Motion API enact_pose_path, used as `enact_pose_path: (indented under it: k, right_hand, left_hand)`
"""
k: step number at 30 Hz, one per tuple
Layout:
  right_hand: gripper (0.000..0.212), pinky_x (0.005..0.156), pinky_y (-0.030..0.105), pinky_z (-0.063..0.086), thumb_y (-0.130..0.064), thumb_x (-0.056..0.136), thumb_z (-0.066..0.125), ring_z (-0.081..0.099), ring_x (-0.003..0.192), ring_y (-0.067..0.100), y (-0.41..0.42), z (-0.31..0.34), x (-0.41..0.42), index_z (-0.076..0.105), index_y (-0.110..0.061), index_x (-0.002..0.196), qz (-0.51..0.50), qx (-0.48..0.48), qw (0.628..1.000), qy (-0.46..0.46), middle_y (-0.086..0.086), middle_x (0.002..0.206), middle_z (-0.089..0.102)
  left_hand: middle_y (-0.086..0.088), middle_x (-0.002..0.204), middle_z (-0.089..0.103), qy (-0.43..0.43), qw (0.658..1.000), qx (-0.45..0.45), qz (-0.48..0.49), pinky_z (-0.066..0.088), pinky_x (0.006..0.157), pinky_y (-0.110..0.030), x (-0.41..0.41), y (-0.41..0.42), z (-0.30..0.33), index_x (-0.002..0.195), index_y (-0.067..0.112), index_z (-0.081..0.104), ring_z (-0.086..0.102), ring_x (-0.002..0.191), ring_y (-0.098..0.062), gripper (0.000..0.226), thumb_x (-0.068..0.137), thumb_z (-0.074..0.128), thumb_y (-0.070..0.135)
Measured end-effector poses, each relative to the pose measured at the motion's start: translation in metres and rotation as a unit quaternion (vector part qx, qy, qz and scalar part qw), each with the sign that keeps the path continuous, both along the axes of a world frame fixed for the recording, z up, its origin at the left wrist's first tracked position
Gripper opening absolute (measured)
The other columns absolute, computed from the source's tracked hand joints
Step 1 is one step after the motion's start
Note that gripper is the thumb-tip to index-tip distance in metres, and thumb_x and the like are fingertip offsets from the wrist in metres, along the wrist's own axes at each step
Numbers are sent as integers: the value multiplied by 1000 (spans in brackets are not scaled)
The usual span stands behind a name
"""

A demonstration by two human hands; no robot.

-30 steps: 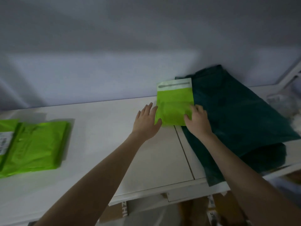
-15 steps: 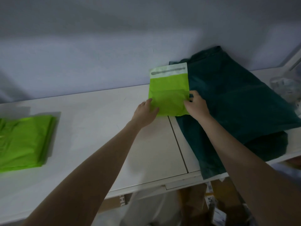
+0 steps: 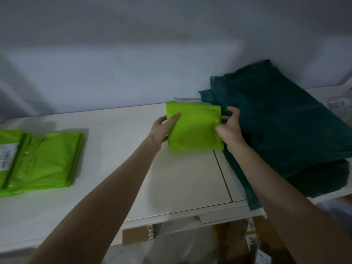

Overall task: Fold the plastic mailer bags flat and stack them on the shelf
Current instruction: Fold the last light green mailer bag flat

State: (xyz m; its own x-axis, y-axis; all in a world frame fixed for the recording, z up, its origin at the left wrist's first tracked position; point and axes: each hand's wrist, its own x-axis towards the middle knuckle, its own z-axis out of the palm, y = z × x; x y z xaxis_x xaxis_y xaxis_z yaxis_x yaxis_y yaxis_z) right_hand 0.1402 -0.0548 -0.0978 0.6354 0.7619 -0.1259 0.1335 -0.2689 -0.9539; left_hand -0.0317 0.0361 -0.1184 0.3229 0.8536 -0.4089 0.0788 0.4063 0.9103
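folding looks finished on the small lime-green plastic mailer bag point(image 3: 194, 128), gripped at both side edges by left hand point(image 3: 162, 130) and right hand point(image 3: 229, 128) over the white shelf point(image 3: 118, 149), stacking remaining, likely onto the lime-green pile point(image 3: 43, 159) far left of it.

A grey-white wall point(image 3: 133, 60) rises behind, dim and in shadow. Below the front edge, cardboard boxes point(image 3: 138, 236) show, one with dark lettering on its side, too cropped to read. Beside them hangs pale, translucent plastic sheeting point(image 3: 182, 244). At the far right edge lies a crumpled clear plastic wrap point(image 3: 341, 101), blurred.
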Motion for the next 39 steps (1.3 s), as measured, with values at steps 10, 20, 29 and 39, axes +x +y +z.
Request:
enact_pose_path:
  k: [10,20,29,39]
  right_hand:
    - [41,60,10,49,9,83,59,60,77,9,4,15,-57,49,0,121,46,83,994,63,13,103,62]
    - [29,54,24,47,-42,95,47,59,61,14,10,17,-103,59,-15,94,142,-37,989,34,3,77,62]
    - [33,39,17,32,-23,94,56,40,38,9,16,4,-125,44,-19,63,137,73,985,-80,-1,50,44]
    - [35,61,29,31,-35,94,49,44,65,17,3,-5,-119,51,-10,69,148,36,987,-54,6,63,45]
  left_hand:
    - [-2,102,68,-99,992,75,34,55,63,-19,-72,-11,21,118,14,60,66,81,-10,28,91,61,21]
    - [-2,91,65,-118,977,125,124,54,76,-29,-123,-13,26,118,15,52,63,82,-15,27,92,58,14]
    - [-3,90,67,-130,972,124,152,57,64,-27,-148,-13,22,117,18,49,67,70,-11,28,92,58,12]
    - [0,106,67,-98,990,67,73,51,84,-36,-161,-18,13,120,24,55,63,96,-20,40,81,64,16]
